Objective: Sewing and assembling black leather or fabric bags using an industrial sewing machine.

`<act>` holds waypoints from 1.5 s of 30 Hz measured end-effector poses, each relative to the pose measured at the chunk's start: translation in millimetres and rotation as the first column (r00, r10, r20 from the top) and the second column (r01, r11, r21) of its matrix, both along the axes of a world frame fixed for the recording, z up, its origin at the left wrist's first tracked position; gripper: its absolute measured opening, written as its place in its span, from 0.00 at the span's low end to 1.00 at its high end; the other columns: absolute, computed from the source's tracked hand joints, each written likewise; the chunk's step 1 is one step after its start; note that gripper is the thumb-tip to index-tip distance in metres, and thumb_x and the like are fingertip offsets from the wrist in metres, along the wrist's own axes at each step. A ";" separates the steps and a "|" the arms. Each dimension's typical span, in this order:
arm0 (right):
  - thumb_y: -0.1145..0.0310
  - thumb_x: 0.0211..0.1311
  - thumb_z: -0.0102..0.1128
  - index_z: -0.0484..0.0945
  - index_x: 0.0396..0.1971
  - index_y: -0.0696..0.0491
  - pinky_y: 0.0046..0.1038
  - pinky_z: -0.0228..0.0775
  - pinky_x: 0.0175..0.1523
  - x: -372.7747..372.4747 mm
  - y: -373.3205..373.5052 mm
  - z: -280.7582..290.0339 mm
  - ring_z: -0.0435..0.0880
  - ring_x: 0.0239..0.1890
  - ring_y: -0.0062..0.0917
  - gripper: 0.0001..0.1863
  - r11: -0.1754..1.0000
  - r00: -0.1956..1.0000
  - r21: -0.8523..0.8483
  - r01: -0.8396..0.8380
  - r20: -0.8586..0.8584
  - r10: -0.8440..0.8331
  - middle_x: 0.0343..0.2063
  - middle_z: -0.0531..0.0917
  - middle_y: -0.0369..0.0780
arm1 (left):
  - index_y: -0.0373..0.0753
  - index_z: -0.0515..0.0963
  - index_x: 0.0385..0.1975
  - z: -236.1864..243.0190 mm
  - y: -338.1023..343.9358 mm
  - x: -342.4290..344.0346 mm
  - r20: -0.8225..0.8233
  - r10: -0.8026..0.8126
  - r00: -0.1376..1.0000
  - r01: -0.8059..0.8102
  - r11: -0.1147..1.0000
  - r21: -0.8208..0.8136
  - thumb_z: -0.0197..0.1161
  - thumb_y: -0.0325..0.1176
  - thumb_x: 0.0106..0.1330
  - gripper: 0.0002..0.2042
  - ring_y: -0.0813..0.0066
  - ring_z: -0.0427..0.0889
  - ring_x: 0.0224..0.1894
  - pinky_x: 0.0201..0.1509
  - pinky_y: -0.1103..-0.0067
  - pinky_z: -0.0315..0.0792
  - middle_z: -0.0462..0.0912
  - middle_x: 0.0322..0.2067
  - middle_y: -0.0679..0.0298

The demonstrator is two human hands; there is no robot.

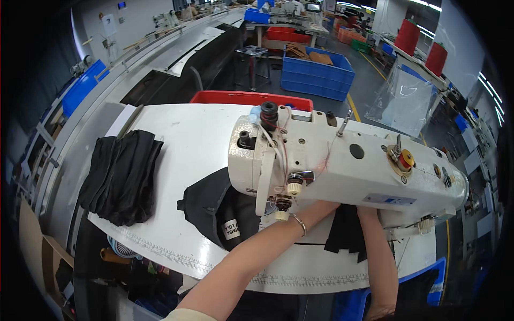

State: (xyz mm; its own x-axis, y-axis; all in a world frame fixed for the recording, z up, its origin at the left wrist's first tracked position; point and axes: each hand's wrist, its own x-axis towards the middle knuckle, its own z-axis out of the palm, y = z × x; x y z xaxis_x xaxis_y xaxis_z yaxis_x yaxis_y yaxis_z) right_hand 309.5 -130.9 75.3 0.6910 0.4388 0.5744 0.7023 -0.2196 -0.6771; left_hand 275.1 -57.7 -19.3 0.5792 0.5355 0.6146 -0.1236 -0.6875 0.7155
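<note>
A white sewing machine stands across the white table, and its arm covers most of both hands. My left hand reaches beneath it from the lower left, a bracelet on the wrist. My right hand goes under it further right. The fingers of both are hidden. Between my forearms lies a black fabric piece, close to both hands; whether they grip it does not show. Left of the needle end rests a black fabric piece with a white printed label.
A stack of folded black fabric sits on the table's left. Behind the table are a red bin and a blue crate holding brown pieces. Red thread cones stand at the far right. A blue bin is below the right edge.
</note>
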 end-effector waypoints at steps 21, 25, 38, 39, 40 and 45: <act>0.74 0.66 0.49 0.75 0.37 0.58 0.23 0.74 0.37 -223.7 -137.9 38.8 0.82 0.32 0.22 0.06 0.853 0.387 0.324 -0.410 -0.785 0.484 0.28 0.82 0.41 | 0.40 0.50 0.67 134.6 -45.0 -305.6 0.094 -0.827 0.554 0.614 0.330 -0.717 0.57 0.22 0.61 0.34 0.68 0.60 0.60 0.63 0.74 0.58 0.57 0.61 0.58; 0.78 0.59 0.57 0.73 0.39 0.59 0.18 0.69 0.36 -241.3 -121.9 9.0 0.80 0.35 0.19 0.09 0.829 0.605 0.064 -0.556 -0.653 0.456 0.35 0.81 0.42 | 0.34 0.73 0.53 123.3 -52.9 -343.5 -0.030 -0.548 0.836 0.395 0.639 -0.661 0.62 0.23 0.60 0.20 0.73 0.76 0.44 0.47 0.81 0.71 0.74 0.47 0.58; 0.83 0.48 0.65 0.76 0.37 0.59 0.25 0.69 0.39 -258.8 -78.7 2.1 0.78 0.33 0.27 0.14 0.709 0.695 0.240 -0.664 -0.154 0.703 0.32 0.79 0.42 | 0.30 0.78 0.34 102.7 -54.4 -362.5 0.035 -0.142 0.989 0.145 0.912 -0.384 0.63 0.17 0.54 0.08 0.69 0.79 0.39 0.41 0.79 0.73 0.80 0.34 0.57; 0.83 0.46 0.67 0.77 0.36 0.58 0.23 0.71 0.37 -264.1 -78.7 -2.1 0.78 0.33 0.27 0.15 0.702 0.689 0.298 -0.647 -0.168 0.705 0.29 0.79 0.41 | 0.31 0.76 0.32 100.7 -58.0 -364.6 0.020 -0.086 0.996 0.088 0.956 -0.278 0.61 0.18 0.57 0.05 0.68 0.79 0.41 0.45 0.77 0.72 0.79 0.35 0.56; 0.83 0.46 0.67 0.77 0.36 0.58 0.23 0.71 0.37 -268.7 -81.5 -7.4 0.78 0.33 0.27 0.15 0.704 0.690 0.299 -0.645 -0.170 0.704 0.29 0.79 0.41 | 0.31 0.76 0.32 99.7 -63.5 -363.1 0.019 -0.088 0.996 0.090 0.956 -0.279 0.61 0.18 0.57 0.05 0.68 0.79 0.41 0.45 0.77 0.72 0.79 0.35 0.56; 0.69 0.67 0.47 0.68 0.45 0.59 0.42 0.64 0.59 -238.4 -135.0 -6.2 0.74 0.50 0.31 0.12 0.617 0.440 0.784 0.076 -0.581 0.684 0.41 0.73 0.40 | 0.36 0.64 0.41 88.8 -40.6 -401.4 0.537 0.386 0.750 0.498 0.205 -0.843 0.51 0.26 0.68 0.06 0.73 0.78 0.32 0.53 0.67 0.73 0.73 0.28 0.63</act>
State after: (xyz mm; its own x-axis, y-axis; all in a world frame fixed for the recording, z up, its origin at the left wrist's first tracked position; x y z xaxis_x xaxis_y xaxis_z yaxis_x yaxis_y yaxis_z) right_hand 71.1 -265.9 69.1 0.8515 0.5199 0.0679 -0.3136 0.6088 -0.7287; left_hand -126.3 -98.3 69.5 0.4334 0.8861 -0.1642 -0.7467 0.4550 0.4851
